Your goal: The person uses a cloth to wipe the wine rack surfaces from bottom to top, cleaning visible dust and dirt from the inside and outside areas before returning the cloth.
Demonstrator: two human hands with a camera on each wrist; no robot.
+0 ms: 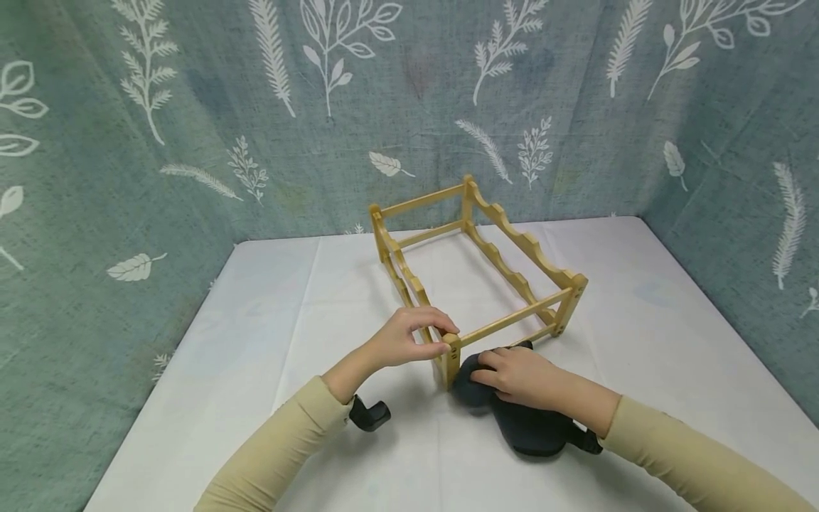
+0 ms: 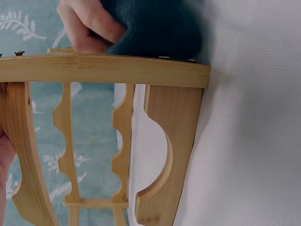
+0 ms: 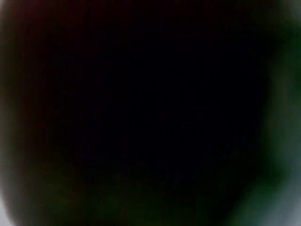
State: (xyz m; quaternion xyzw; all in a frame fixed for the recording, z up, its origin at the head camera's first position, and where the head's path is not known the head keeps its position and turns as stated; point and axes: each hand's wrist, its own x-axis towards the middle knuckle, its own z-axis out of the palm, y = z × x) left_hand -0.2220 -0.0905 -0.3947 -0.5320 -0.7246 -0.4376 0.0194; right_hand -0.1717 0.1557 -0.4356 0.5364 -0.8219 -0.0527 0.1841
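Note:
A light wooden rack (image 1: 521,313) with scalloped side rails stands on the white table. My left hand (image 1: 409,338) holds its near left corner post between thumb and fingers. In the left wrist view, part of that hand (image 2: 3,157) shows at the left edge beside a scalloped rail. Against the rack's near end is a dark blue, rounded thing (image 1: 472,387) with a soft-looking surface; its kind is unclear. My right hand (image 1: 521,377) grips it from above with bent fingers. The left wrist view shows the dark thing (image 2: 155,30) beyond the end post. The right wrist view is almost wholly black.
White cloth covers the table (image 1: 646,334). A green-grey leaf-patterned curtain (image 1: 416,92) hangs behind and at both sides. A black wrist camera piece (image 1: 370,414) sticks out under the left wrist. Screw heads (image 2: 19,53) stand out of the rack's end post.

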